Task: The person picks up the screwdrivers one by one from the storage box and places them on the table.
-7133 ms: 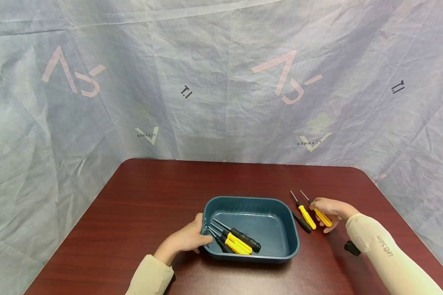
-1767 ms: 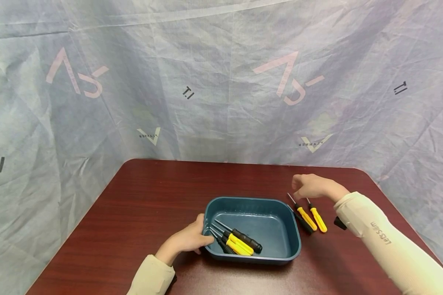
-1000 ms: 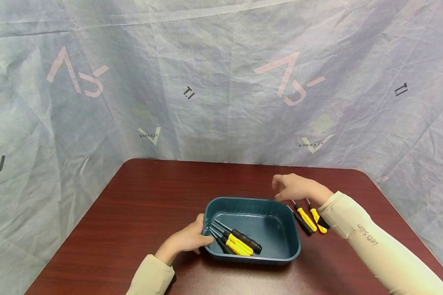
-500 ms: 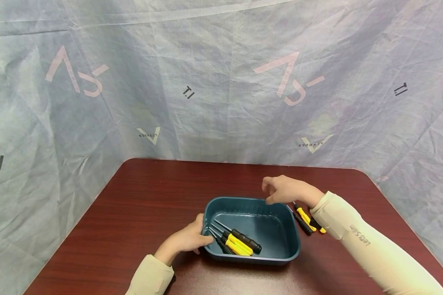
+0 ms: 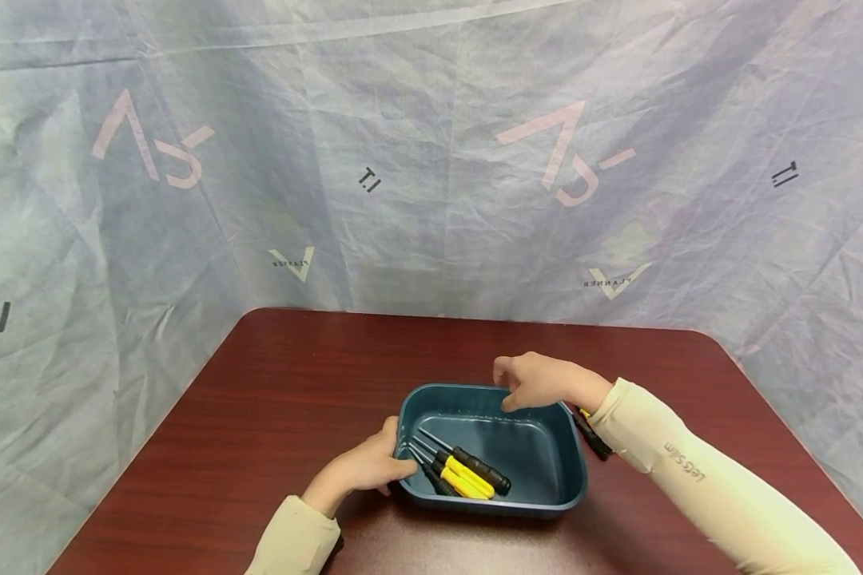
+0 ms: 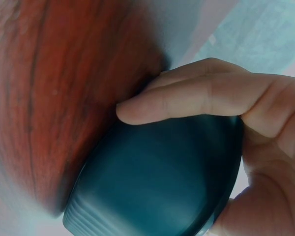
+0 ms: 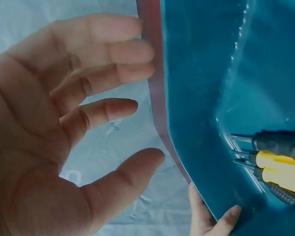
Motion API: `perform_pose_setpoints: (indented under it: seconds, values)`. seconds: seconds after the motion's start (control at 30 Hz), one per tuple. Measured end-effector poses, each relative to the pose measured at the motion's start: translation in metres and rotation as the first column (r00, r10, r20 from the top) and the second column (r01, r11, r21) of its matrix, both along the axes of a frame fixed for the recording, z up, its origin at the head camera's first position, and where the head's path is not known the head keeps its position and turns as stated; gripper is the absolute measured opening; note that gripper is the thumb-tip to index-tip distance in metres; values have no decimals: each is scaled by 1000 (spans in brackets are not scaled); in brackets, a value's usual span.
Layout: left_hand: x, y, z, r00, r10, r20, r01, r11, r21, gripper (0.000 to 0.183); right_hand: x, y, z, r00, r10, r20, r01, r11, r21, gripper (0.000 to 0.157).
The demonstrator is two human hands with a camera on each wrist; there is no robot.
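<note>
My left hand (image 5: 367, 461) grips the left end of a dark blue-green bin (image 5: 539, 506), thumb over the rim and fingers along the outside wall, as the left wrist view (image 6: 167, 98) also shows. Inside the bin, toward the left front, lie several screwdrivers: a black-handled screwdriver (image 5: 483, 469), yellow-handled screwdrivers (image 5: 466, 481) and a dark one beneath them, shafts pointing to the far left. Over the bin's far rim hovers my right hand (image 5: 542, 379). Its palm and spread, slightly bent fingers hold nothing in the right wrist view (image 7: 64, 113).
Right of the bin, a black-handled screwdriver (image 5: 594, 438) lies on the red-brown table (image 5: 295, 375). A bit of a yellow-handled screwdriver (image 5: 585, 414) shows beside it; my right wrist and sleeve hide more there. A grey printed cloth (image 5: 439, 160) hangs behind the table.
Earlier my right hand held a yellow-handled screwdriver at the right; that screwdriver then lay on the table. The hand has since moved left to the bin's far rim. The left hand stayed put.
</note>
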State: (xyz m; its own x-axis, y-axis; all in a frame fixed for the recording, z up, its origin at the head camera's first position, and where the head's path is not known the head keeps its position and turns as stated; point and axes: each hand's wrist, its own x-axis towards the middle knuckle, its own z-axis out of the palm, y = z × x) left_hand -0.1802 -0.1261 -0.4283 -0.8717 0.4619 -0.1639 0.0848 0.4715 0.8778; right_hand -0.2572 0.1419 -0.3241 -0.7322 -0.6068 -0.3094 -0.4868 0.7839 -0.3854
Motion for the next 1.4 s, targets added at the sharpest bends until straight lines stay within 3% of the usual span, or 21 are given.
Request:
perform_pose_setpoints:
  seconds: [0.3,0.8,1.4]
  values:
    - [0,0,0,1000,-12,-2,12,1000,2,70,6,-12,-9,999,35,26,-35,999,-1,24]
    - [0,0,1,1000,-1,-10,1,1000,2,68,15,-32,-29,998,54,14,-55,998,42,27]
    - [2,2,4,1000,3,-7,-3,1000,14,67,26,-47,-58,993,38,111,-51,992,119,30]
